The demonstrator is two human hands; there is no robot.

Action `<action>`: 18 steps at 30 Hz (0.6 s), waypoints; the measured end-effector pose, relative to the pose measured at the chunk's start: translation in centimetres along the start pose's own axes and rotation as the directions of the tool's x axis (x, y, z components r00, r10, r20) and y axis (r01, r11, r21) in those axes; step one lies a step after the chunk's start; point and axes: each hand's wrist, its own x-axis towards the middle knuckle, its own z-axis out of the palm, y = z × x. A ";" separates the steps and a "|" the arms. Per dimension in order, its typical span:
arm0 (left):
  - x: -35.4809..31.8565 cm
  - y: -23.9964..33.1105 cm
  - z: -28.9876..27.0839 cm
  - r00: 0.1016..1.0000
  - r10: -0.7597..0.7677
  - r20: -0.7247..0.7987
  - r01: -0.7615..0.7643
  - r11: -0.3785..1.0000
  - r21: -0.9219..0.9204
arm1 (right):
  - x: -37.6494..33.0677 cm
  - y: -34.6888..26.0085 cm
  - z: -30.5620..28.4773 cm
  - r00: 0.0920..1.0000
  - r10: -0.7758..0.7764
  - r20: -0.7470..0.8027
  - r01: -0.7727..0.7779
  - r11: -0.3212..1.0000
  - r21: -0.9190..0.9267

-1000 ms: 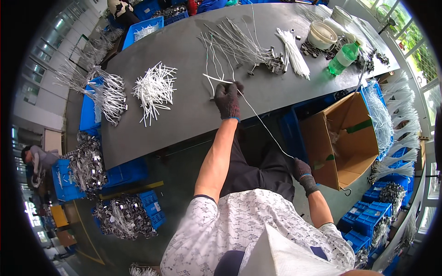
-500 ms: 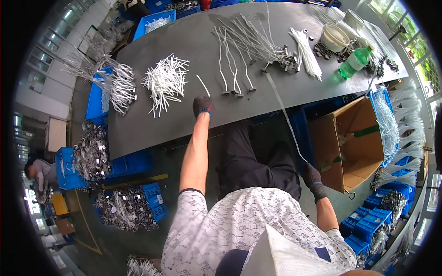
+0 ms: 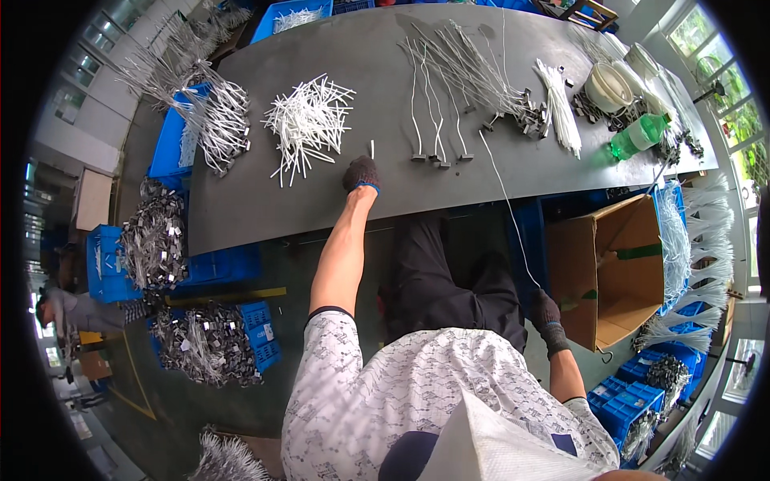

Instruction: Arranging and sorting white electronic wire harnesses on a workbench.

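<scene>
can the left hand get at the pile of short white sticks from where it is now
Probably yes. The left hand rests on the grey table, holding a short white stick, and the pile of short white sticks lies just beyond it to its left, with only bare tabletop between them.

We're looking down into a factory assembly workshop: a long grey table point(image 3: 265, 208) strewn with heaps of white cable ties point(image 3: 309, 120) and wire pieces with metal ends point(image 3: 473, 80), blue plastic crates point(image 3: 108, 260) brimming with metal parts on the concrete floor, an open cardboard box point(image 3: 613, 268), and big windows along the walls.
</scene>
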 end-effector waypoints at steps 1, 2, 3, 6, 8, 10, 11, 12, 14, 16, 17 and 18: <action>-0.2 0.5 -0.2 1.000 -0.003 0.017 0.005 0.998 -0.068 | -0.2 0.4 0.1 1.000 0.011 -0.008 -0.011 1.000 -0.005; -0.6 0.9 -0.4 0.999 -0.006 0.035 0.011 0.991 -0.136 | -0.5 0.8 0.2 1.000 0.012 -0.020 -0.012 1.000 0.000; -0.7 1.5 -0.6 0.999 0.007 0.036 -0.001 0.989 -0.145 | -0.7 1.3 0.5 0.999 0.016 -0.033 -0.015 1.000 0.010; -1.6 1.2 0.2 0.803 -0.141 0.579 0.589 0.336 -0.735 | -0.7 2.0 1.1 0.997 -0.003 -0.078 0.001 1.000 -0.027; -2.6 -3.9 3.6 0.944 0.127 0.304 0.283 0.159 -0.946 | 0.4 -2.0 -0.6 0.999 -0.032 -0.017 0.032 0.999 -0.003; -4.5 4.3 1.2 0.800 0.172 0.575 0.598 -0.319 -0.736 | -0.2 -2.1 -1.5 0.996 0.088 0.007 -0.088 0.996 0.001; -5.7 6.7 -0.3 0.815 0.209 0.540 0.575 -0.409 -0.709 | 0.0 -2.1 -1.5 0.996 -0.036 -0.082 0.036 0.999 0.000; -6.6 9.0 -1.7 0.832 0.242 0.500 0.549 -0.494 -0.674 | 0.4 -2.4 -1.7 0.972 -0.160 -0.170 0.161 0.987 -0.012; -7.7 12.2 -4.0 0.833 0.254 0.491 0.537 -0.582 -0.611 | 0.8 -6.6 -4.4 0.972 -0.187 -0.144 0.183 0.982 -0.039; -8.3 15.8 -6.9 0.828 0.290 0.479 0.538 -0.652 -0.535 | 1.5 -7.5 -6.1 0.973 -0.190 -0.132 0.183 0.981 -0.061; -8.7 17.3 -8.6 0.862 0.231 0.452 0.477 -0.673 -0.565 | 2.1 -7.1 -5.9 0.965 -0.224 -0.134 0.211 0.972 -0.105; -8.7 18.4 -9.5 0.891 0.167 0.422 0.411 -0.691 -0.595 | 2.6 -6.9 -5.8 0.957 -0.260 -0.132 0.240 0.960 -0.147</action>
